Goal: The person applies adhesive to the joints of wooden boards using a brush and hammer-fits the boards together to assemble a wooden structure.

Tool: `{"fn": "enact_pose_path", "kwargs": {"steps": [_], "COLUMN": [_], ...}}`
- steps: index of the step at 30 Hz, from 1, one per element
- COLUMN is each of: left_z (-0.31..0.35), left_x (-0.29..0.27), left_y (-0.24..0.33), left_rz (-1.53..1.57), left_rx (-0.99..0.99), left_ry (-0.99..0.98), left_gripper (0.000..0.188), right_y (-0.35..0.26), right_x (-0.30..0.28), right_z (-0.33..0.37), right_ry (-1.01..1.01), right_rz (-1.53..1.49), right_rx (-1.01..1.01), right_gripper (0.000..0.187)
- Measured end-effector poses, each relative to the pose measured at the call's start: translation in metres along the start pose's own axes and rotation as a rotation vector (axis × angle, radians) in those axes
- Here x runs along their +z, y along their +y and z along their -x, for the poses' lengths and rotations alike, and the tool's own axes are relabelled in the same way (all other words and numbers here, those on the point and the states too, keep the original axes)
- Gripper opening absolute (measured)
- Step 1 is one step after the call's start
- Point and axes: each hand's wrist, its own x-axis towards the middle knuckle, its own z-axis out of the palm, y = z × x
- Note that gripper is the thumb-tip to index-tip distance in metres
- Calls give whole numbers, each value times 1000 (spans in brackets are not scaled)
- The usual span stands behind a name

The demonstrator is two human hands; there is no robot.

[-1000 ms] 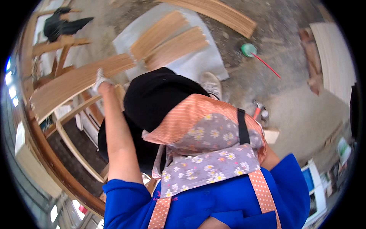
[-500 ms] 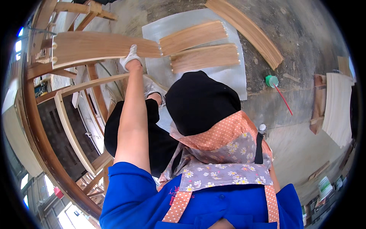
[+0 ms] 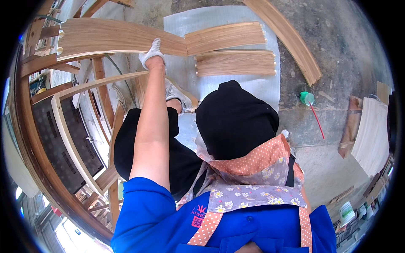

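My left hand (image 3: 152, 52), in a white glove, grips the near edge of a long wooden board (image 3: 114, 36), thumb on its top face. Pale round pegs stick out of the board's left end. Its right end meets a shorter wooden board (image 3: 228, 37) at a slight angle, and no gap shows at the joint. A second short board (image 3: 236, 63), with pegs at its ends, lies just nearer on the white foam sheet (image 3: 177, 25). Only a bit of white, apparently my gloved right hand (image 3: 286, 133), shows beyond my apron; its fingers are hidden.
A long wooden board (image 3: 287, 40) lies on the concrete floor at the far right. Nearer stands a green-and-white pot (image 3: 306, 98) with a red stick. Stacked pale panels (image 3: 371, 135) are at the right. A wooden frame (image 3: 63, 126) fills the left side.
The long board in my left hand has moved right against the far short board, and the pegs between them no longer show. The whole view has shifted slightly.
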Motion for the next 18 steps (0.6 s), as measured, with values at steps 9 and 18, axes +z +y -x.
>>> {"fn": "enact_pose_path", "kwargs": {"steps": [9, 18], "left_z": [-3, -9], "left_x": [27, 42], "left_y": [6, 4], "left_rz": [-12, -21], "left_rx": [-16, 87], "left_ry": [40, -18], "left_gripper": [36, 36], "right_y": [-203, -218], "right_x": [-92, -84], "right_z": [102, 103], "right_ry": [-184, -67], "right_rz": [-534, -440], "right_rx": [-432, -459], "right_gripper": [30, 29]}}
